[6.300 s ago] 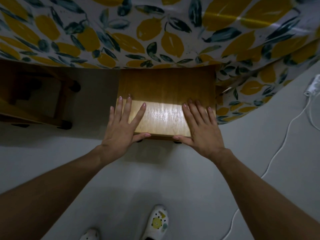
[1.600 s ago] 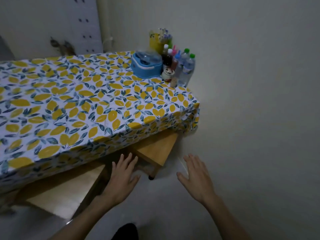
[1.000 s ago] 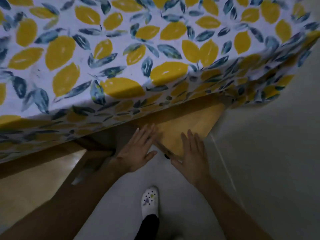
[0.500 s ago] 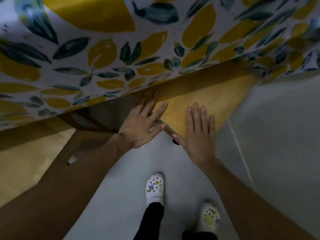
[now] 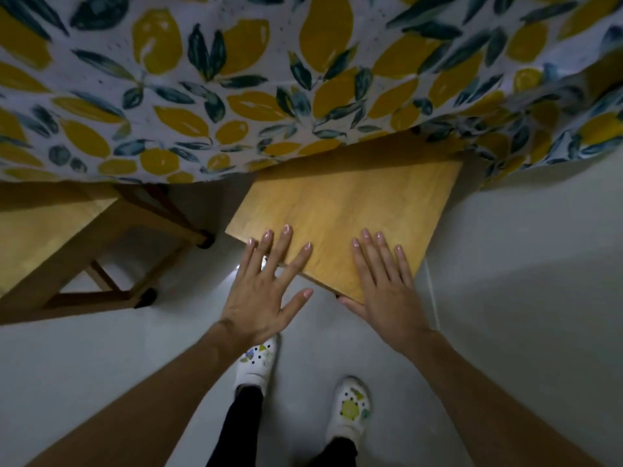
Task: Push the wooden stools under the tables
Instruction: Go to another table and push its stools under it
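Observation:
A wooden stool (image 5: 347, 203) stands skewed at the table's right end, its far part under the lemon-print tablecloth (image 5: 269, 79). My left hand (image 5: 266, 284) lies flat, fingers spread, with only the fingertips over the seat's near-left edge. My right hand (image 5: 384, 284) rests flat on the seat's near corner, thumb hooked around the edge. Neither hand grips anything. A second wooden stool (image 5: 57, 237) stands to the left, partly under the cloth, its legs and rungs showing.
The cloth hangs low over both stools and hides the table's legs. Grey floor (image 5: 522, 298) spreads to the right, with a thin white line running along it. My white patterned shoes (image 5: 256, 362) stand just behind the hands.
I walked from the first stool to this one and bent down. In the last half second both hands settled flatter on the seat's near edge and the view dropped closer.

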Available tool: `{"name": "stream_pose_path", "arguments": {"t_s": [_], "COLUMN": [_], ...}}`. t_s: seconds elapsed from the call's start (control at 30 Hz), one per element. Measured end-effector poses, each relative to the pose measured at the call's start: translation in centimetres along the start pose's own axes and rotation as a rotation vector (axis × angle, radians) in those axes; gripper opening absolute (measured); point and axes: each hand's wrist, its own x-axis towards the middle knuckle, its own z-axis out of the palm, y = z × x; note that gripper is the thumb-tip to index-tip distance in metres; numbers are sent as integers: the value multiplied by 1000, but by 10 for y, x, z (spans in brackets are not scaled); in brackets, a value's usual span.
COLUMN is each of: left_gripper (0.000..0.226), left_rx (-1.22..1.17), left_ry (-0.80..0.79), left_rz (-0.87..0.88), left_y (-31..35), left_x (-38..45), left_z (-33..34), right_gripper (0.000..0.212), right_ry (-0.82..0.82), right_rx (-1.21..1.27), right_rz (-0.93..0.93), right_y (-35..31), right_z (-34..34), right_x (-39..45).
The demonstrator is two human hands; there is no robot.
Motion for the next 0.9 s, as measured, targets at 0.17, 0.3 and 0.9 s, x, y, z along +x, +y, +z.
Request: {"name": "stream_pose_path", "arguments": {"t_s": [0.17, 0.3, 0.9], "left_gripper": [64, 55, 79], "left_rx": [-76, -38, 30], "left_ry": [5, 32, -7], "left_rz": [-80, -114, -225], "left_y": [66, 85, 76], "left_x": [-44, -54, 18], "left_z": [28, 28, 29], "right_gripper": [92, 94, 101], "right_ry": [-56, -91, 5], "right_rx": [-65, -1, 155], "right_rz": [-235, -315, -154], "right_y": [56, 80, 102], "right_z": [4, -5, -4], "right_x": [-37, -52, 6]}}
